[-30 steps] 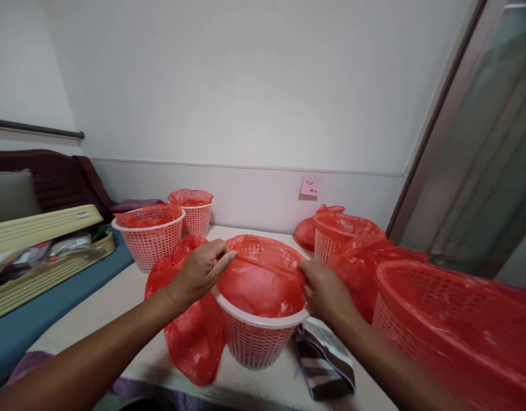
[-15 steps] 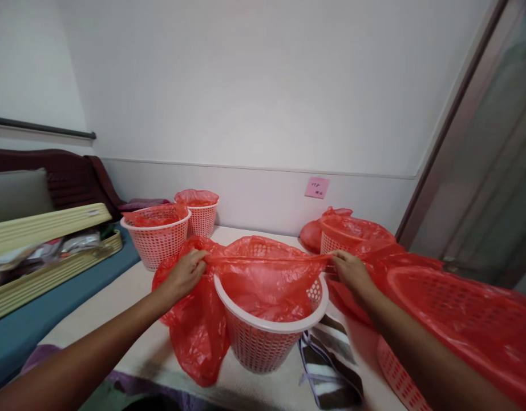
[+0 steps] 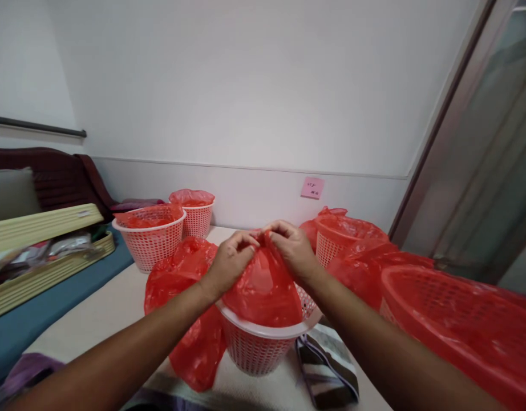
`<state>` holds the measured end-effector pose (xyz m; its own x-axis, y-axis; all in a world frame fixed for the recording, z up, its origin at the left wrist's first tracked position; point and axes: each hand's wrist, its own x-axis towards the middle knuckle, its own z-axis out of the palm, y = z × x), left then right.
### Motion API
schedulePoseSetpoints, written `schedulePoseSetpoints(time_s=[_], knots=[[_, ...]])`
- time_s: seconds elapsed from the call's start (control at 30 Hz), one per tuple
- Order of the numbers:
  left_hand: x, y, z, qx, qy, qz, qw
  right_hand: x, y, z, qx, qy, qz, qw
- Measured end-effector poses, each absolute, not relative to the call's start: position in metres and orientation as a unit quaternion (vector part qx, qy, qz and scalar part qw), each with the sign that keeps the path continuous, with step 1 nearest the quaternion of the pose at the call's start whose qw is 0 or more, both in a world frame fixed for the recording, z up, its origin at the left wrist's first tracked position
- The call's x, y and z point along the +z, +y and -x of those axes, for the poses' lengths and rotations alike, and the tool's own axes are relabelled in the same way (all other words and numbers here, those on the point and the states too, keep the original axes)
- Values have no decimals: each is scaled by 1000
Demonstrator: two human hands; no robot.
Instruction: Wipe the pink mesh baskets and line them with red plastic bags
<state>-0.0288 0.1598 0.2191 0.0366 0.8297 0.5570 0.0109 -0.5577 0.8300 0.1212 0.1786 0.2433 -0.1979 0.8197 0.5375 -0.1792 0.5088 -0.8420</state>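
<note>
In the head view, pinching the gathered top of a glossy translucent red plastic bag (image 3: 265, 291) between the fingertips of the left hand (image 3: 231, 258) and the right hand (image 3: 294, 246), close together. Holding it bunched above a pale round perforated plastic basket (image 3: 259, 349), lower part down inside, upright on a pale worktop (image 3: 113, 311). Showing also crumpled red plastic film (image 3: 179, 274) just left of the basket, and a brown-and-white striped cloth (image 3: 327, 377) near its base, to the right.
</note>
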Motion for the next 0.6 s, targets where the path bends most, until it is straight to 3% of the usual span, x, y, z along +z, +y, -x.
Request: schedulePoseSetpoints(time_s=[0.17, 0.37, 0.5, 0.6], knots=[[195, 140, 5, 610, 304, -614, 398, 226, 162, -114, 392, -709, 238, 536], [187, 150, 21, 615, 343, -572, 421, 220, 144, -142, 209, -808, 286, 470], [195, 153, 24, 628, 355, -561, 406, 205, 152, -154, 194, -814, 360, 411], [202, 140, 9, 603, 322, -609, 403, 189, 158, -150, 186, -851, 318, 375]])
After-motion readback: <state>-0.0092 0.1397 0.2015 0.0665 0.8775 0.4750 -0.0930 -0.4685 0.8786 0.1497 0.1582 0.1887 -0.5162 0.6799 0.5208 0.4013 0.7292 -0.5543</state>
